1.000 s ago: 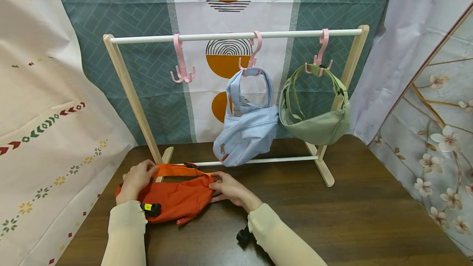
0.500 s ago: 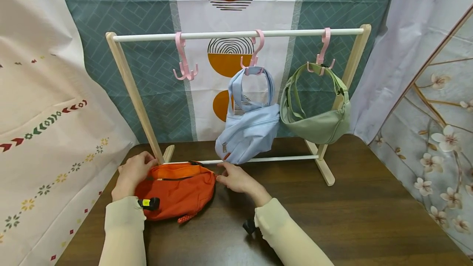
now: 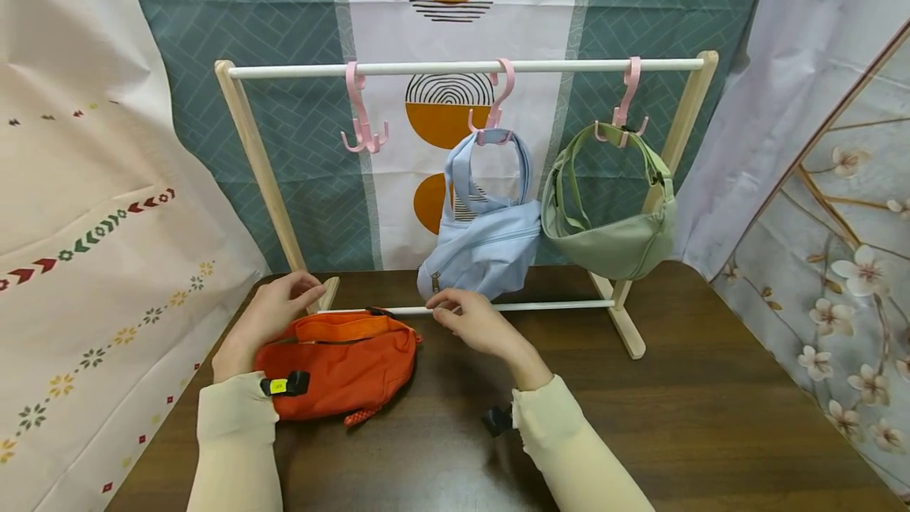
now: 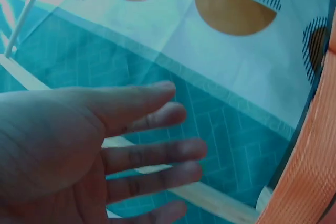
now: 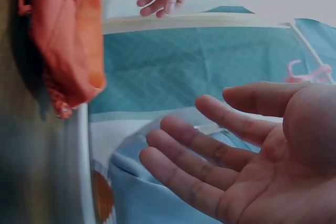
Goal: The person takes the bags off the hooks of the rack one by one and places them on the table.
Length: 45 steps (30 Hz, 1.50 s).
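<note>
An orange-red zippered sling bag (image 3: 341,374) lies on the table at the left, its lighter orange strap along the far edge. My left hand (image 3: 273,314) is raised just over the bag's left end; the left wrist view shows its fingers relaxed and nothing in them. My right hand (image 3: 479,322) hovers to the right of the bag, overlapping the bottom of the light blue bag (image 3: 486,251) in the head view. In the right wrist view its fingers are spread, and the palm is bare. The blue bag hangs from the middle pink hook (image 3: 492,105).
A rack with a white top rail (image 3: 426,68) and wooden legs stands at the back of the table (image 3: 682,417). One pink hook (image 3: 364,113) hangs at the left with nothing on it. From the right hook (image 3: 626,101) hangs a green bag (image 3: 622,239). Patterned cloths surround the table.
Both hands have let go of the orange-red bag and lifted away, the right one moving right and upward. The bag has settled on the table with its strap tucked at the far edge.
</note>
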Each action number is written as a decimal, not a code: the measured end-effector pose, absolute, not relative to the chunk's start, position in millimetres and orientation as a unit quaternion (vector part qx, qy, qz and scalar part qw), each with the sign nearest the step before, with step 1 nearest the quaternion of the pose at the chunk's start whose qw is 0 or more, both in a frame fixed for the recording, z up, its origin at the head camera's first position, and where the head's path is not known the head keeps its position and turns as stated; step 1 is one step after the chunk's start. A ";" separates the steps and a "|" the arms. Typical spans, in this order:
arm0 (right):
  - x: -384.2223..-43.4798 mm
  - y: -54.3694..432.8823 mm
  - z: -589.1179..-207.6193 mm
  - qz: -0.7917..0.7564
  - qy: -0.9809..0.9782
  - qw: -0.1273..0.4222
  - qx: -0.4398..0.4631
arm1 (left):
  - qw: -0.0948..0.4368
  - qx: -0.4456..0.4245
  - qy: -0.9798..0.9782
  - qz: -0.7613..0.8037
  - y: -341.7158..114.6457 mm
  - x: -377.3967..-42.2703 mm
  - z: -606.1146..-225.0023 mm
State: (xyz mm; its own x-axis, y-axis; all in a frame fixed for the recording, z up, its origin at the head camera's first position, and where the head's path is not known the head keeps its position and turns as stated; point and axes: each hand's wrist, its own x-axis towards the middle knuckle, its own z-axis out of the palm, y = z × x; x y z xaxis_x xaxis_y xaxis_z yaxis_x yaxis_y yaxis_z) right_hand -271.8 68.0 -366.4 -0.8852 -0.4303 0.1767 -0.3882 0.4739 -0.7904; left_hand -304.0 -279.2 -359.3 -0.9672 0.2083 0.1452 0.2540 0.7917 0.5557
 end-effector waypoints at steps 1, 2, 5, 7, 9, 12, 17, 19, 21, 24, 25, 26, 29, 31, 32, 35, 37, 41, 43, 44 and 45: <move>-271.1 70.0 -364.1 -0.463 0.854 0.022 -0.236 | 0.039 -0.130 -0.942 -0.307 -276.9 -303.6 -358.1; -270.3 72.4 -361.6 -0.471 0.850 0.021 -0.235 | 0.042 -0.137 -0.938 -0.316 -274.4 -303.4 -357.1; -268.2 79.4 -354.0 -0.489 0.839 0.006 -0.236 | 0.049 -0.156 -0.924 -0.346 -267.2 -303.2 -355.1; -266.7 84.3 -348.2 -0.496 0.835 -0.006 -0.237 | 0.051 -0.163 -0.915 -0.365 -262.4 -303.2 -354.5; -265.5 88.9 -343.0 -0.504 0.830 -0.019 -0.239 | 0.054 -0.167 -0.908 -0.381 -257.5 -303.3 -354.3; -263.0 95.6 -335.7 -0.521 0.819 -0.032 -0.237 | 0.066 -0.175 -0.896 -0.402 -250.0 -303.2 -353.8; -260.1 106.4 -329.7 -0.555 0.798 -0.047 -0.231 | 0.098 -0.189 -0.878 -0.429 -236.1 -302.4 -350.7; -259.2 110.2 -328.5 -0.561 0.793 -0.054 -0.231 | 0.114 -0.194 -0.873 -0.433 -229.8 -302.0 -349.1; -258.4 113.5 -327.0 -0.568 0.786 -0.060 -0.235 | 0.130 -0.202 -0.866 -0.438 -223.0 -301.4 -347.7; -257.4 119.1 -323.9 -0.575 0.777 -0.073 -0.245 | 0.153 -0.219 -0.853 -0.448 -210.6 -300.2 -347.4; -257.2 120.9 -322.5 -0.578 0.773 -0.079 -0.249 | 0.158 -0.225 -0.848 -0.453 -206.4 -299.5 -347.1; -256.6 122.7 -321.0 -0.582 0.768 -0.084 -0.253 | 0.162 -0.230 -0.844 -0.457 -202.5 -298.8 -347.1; -255.0 127.9 -317.6 -0.593 0.753 -0.102 -0.265 | 0.169 -0.243 -0.836 -0.462 -193.3 -297.3 -348.4; -253.3 130.5 -316.8 -0.597 0.747 -0.109 -0.270 | 0.167 -0.247 -0.834 -0.464 -190.3 -296.1 -350.4; -252.4 131.8 -316.7 -0.599 0.745 -0.111 -0.270 | 0.167 -0.248 -0.835 -0.463 -189.2 -295.6 -352.1; -250.6 136.6 -317.0 -0.598 0.746 -0.118 -0.267 | 0.166 -0.249 -0.836 -0.459 -185.1 -294.2 -356.4; -249.7 140.1 -316.3 -0.603 0.743 -0.123 -0.265 | 0.167 -0.252 -0.838 -0.455 -181.6 -294.0 -358.2; -246.4 146.3 -310.9 -0.610 0.734 -0.141 -0.262 | 0.164 -0.264 -0.837 -0.451 -174.6 -293.8 -356.3; -243.5 148.3 -306.0 -0.612 0.731 -0.153 -0.261 | 0.162 -0.272 -0.833 -0.454 -171.9 -294.3 -353.5; -241.8 149.1 -303.4 -0.612 0.730 -0.158 -0.260 | 0.162 -0.275 -0.832 -0.453 -171.1 -294.6 -352.0; -240.1 150.0 -300.8 -0.611 0.730 -0.165 -0.259 | 0.162 -0.278 -0.831 -0.454 -170.4 -294.8 -350.3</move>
State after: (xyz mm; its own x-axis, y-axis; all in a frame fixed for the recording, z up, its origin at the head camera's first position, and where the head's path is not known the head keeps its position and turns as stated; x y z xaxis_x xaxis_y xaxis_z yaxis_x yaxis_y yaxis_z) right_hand -240.1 150.0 -300.8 -0.8119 -0.1767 0.5564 -0.5789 0.1201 -0.8065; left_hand -294.8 -170.4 -350.3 -0.7932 0.3147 0.5214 0.6088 0.4336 0.6644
